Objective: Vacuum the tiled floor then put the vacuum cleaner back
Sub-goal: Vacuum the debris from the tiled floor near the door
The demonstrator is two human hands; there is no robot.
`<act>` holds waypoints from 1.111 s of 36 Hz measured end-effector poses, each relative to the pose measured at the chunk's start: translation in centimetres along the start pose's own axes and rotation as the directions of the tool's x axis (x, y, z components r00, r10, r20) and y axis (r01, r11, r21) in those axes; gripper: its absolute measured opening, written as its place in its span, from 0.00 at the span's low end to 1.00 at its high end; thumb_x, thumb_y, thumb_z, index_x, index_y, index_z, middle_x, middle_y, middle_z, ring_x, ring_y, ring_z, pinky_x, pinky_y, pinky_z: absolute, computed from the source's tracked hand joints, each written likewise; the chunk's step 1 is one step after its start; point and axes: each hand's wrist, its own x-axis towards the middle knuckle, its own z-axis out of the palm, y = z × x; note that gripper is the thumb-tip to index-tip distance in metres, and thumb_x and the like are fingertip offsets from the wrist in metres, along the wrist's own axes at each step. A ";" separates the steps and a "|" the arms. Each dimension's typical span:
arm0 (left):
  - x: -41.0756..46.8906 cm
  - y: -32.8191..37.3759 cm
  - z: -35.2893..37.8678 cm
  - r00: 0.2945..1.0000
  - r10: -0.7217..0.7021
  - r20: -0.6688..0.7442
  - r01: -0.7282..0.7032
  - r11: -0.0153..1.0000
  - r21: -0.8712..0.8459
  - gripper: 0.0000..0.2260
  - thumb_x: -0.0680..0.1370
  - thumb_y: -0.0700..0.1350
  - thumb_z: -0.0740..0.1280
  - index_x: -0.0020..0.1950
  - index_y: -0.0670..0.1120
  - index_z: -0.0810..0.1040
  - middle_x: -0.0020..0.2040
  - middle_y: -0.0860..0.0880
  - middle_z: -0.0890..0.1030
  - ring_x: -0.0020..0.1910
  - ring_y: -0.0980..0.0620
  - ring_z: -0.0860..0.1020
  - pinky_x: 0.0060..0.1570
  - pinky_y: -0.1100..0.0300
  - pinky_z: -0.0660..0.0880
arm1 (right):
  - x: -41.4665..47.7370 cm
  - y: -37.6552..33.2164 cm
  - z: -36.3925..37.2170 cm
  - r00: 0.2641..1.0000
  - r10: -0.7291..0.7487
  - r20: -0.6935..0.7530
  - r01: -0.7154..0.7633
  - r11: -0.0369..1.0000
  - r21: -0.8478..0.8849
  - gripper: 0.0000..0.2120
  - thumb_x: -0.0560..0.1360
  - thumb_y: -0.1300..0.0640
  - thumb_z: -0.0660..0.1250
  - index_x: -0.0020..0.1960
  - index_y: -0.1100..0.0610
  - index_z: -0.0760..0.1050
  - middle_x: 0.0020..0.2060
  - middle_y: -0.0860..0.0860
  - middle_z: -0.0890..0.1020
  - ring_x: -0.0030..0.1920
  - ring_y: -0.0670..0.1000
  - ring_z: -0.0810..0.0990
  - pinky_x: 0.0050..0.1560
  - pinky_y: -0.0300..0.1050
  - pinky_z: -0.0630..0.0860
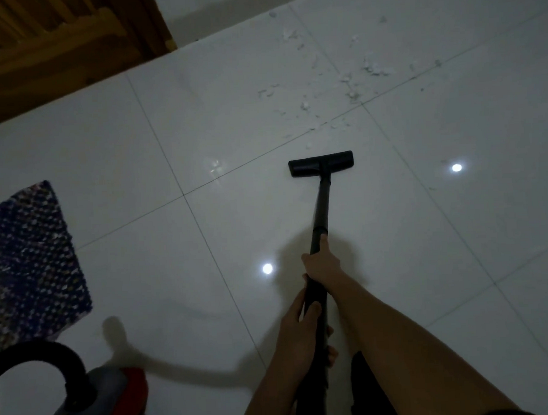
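wand (321,204) within right grip (321,263) and left grip (299,326)

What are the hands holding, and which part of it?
The vacuum wand. The right hand grips its tube partway toward the floor head; the left hand grips just behind, nearer the person.

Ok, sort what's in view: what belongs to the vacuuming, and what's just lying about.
Job in hand:
- wand, gripped by left hand and right hand
- floor head
- vacuum body
- scraps on the tiles

Lying about:
- mat
- wooden furniture, far left
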 end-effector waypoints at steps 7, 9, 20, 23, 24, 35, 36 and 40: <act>1.4 1.9 2.9 1.000 0.005 -0.030 -0.006 1.000 -0.029 0.10 0.82 0.45 0.58 0.59 0.59 0.70 0.35 0.42 0.76 0.25 0.48 0.73 0.24 0.60 0.72 | 2.0 -1.3 -2.7 0.999 -0.019 0.041 0.019 1.000 -0.008 0.38 0.78 0.60 0.59 0.78 0.46 0.39 0.57 0.65 0.77 0.35 0.54 0.77 0.43 0.49 0.79; 2.0 2.5 3.3 0.999 0.009 -0.040 -0.011 0.999 -0.035 0.10 0.82 0.45 0.58 0.55 0.61 0.70 0.36 0.41 0.76 0.25 0.47 0.73 0.24 0.61 0.72 | 2.5 -1.9 -3.2 0.998 -0.017 0.063 0.018 1.000 -0.008 0.38 0.78 0.60 0.59 0.78 0.46 0.39 0.58 0.65 0.77 0.31 0.51 0.76 0.33 0.44 0.76; 5.8 4.7 5.6 0.983 -0.023 -0.182 0.004 0.995 -0.104 0.17 0.80 0.45 0.60 0.69 0.55 0.70 0.38 0.42 0.79 0.28 0.46 0.74 0.28 0.60 0.71 | 5.6 -5.5 -5.6 0.987 -0.068 0.145 0.083 0.991 -0.103 0.37 0.79 0.60 0.58 0.78 0.47 0.37 0.64 0.64 0.74 0.33 0.51 0.78 0.34 0.43 0.78; 6.5 5.4 6.0 0.978 -0.025 -0.207 -0.006 0.989 -0.147 0.17 0.81 0.44 0.60 0.69 0.56 0.70 0.34 0.42 0.78 0.26 0.46 0.74 0.26 0.61 0.70 | 6.3 -6.5 -5.8 0.983 -0.070 0.167 0.086 0.992 -0.093 0.37 0.79 0.60 0.58 0.78 0.47 0.38 0.64 0.64 0.73 0.29 0.48 0.75 0.30 0.39 0.75; 6.8 5.7 6.0 0.976 -0.024 -0.215 -0.011 0.987 -0.158 0.17 0.81 0.44 0.60 0.68 0.56 0.71 0.34 0.42 0.78 0.26 0.46 0.74 0.26 0.61 0.70 | 6.7 -6.8 -5.8 0.983 -0.066 0.173 0.082 0.993 -0.088 0.38 0.79 0.61 0.58 0.78 0.46 0.38 0.63 0.64 0.73 0.29 0.48 0.75 0.32 0.40 0.75; 10.9 10.1 4.9 0.970 0.035 -0.241 -0.061 0.993 -0.105 0.16 0.81 0.43 0.59 0.68 0.54 0.71 0.40 0.38 0.78 0.26 0.50 0.76 0.25 0.61 0.72 | 10.4 -12.0 -5.3 0.978 -0.097 0.185 0.116 0.989 -0.092 0.37 0.79 0.62 0.58 0.78 0.45 0.39 0.62 0.63 0.72 0.30 0.49 0.75 0.28 0.39 0.73; 11.1 10.8 4.5 0.972 0.052 -0.231 -0.074 0.994 -0.086 0.16 0.81 0.43 0.59 0.68 0.54 0.70 0.40 0.38 0.78 0.25 0.51 0.76 0.23 0.62 0.72 | 10.6 -12.7 -5.1 0.977 -0.099 0.188 0.116 0.990 -0.086 0.37 0.79 0.62 0.58 0.78 0.45 0.39 0.62 0.63 0.73 0.30 0.49 0.75 0.27 0.38 0.72; 12.2 13.3 2.5 0.981 0.044 -0.190 -0.060 0.995 -0.082 0.19 0.81 0.45 0.58 0.72 0.54 0.66 0.35 0.43 0.77 0.23 0.52 0.75 0.21 0.63 0.72 | 11.6 -15.5 -4.3 0.976 -0.101 0.194 0.123 0.987 -0.106 0.37 0.79 0.61 0.58 0.78 0.46 0.38 0.62 0.61 0.74 0.30 0.48 0.74 0.24 0.35 0.69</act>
